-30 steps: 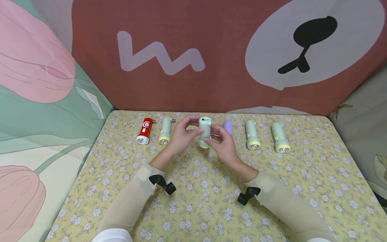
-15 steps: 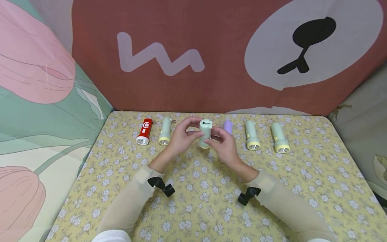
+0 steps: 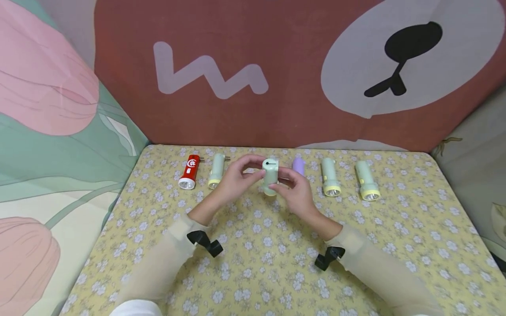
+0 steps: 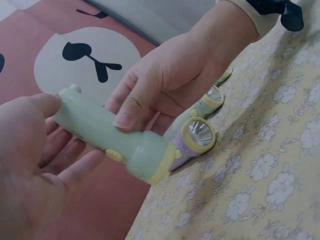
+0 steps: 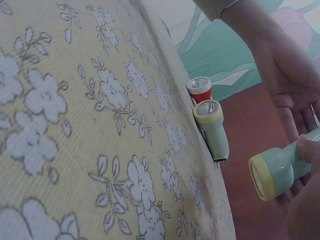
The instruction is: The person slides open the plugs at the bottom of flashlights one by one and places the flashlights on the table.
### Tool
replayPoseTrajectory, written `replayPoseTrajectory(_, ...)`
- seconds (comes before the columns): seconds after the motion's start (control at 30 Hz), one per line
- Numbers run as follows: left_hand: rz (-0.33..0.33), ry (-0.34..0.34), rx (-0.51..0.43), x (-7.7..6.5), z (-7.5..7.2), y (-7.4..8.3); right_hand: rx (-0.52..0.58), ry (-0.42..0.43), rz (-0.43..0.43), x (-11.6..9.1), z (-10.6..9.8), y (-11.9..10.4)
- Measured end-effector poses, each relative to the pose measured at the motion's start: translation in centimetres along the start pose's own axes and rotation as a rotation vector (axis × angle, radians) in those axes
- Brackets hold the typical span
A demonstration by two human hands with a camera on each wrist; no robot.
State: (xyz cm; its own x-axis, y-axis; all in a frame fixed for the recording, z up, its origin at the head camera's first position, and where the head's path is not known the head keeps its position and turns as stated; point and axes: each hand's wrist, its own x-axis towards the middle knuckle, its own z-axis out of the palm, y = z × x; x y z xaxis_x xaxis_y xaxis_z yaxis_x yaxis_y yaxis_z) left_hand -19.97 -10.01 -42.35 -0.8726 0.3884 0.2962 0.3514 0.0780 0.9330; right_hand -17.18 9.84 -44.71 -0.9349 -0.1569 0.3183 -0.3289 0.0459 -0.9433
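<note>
A pale green flashlight (image 3: 270,175) with a yellow lens ring is held up over the middle of the table, its lens end downward in the head view. My left hand (image 3: 238,179) has its fingertips about the tail end, best seen in the left wrist view. My right hand (image 3: 297,191) pinches the barrel, thumb on the near side. A yellow switch (image 4: 114,155) shows on the barrel in the left wrist view. Behind my right hand lies a purple flashlight (image 3: 298,165), partly hidden. Left of my left hand is another green flashlight (image 3: 217,169) with plug prongs out.
A red flashlight (image 3: 189,171) with prongs out lies at the row's left end. Two more green flashlights, one nearer (image 3: 330,177) and one farther right (image 3: 366,180), lie on the flowered tablecloth (image 3: 257,267). A printed cloth wall (image 3: 292,118) rises behind the table.
The held flashlight has come slightly down and right, its tail end tilting more toward the camera. My left wrist has shifted a little left and down. The flashlights on the table stay put.
</note>
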Motion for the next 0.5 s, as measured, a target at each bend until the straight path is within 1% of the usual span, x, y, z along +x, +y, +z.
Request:
replayPoseTrajectory(0.1,-0.012,-0.045,-0.033,0.2,-0.3,0.4,-0.004,0.002,-0.005,0.0,-0.2,0.1)
replayPoseTrajectory(0.2,-0.039,-0.082,-0.052,0.5,-0.7,0.7,-0.007,-0.011,-0.006,0.0,-0.2,0.1)
replayPoseTrajectory(0.4,-0.13,-0.161,-0.059,0.8,-1.4,1.6,-0.018,-0.038,-0.004,-0.2,-0.2,0.0)
replayPoseTrajectory(0.5,-0.174,-0.183,-0.067,0.8,-1.6,2.1,-0.016,-0.046,-0.011,-0.3,-0.2,-0.1)
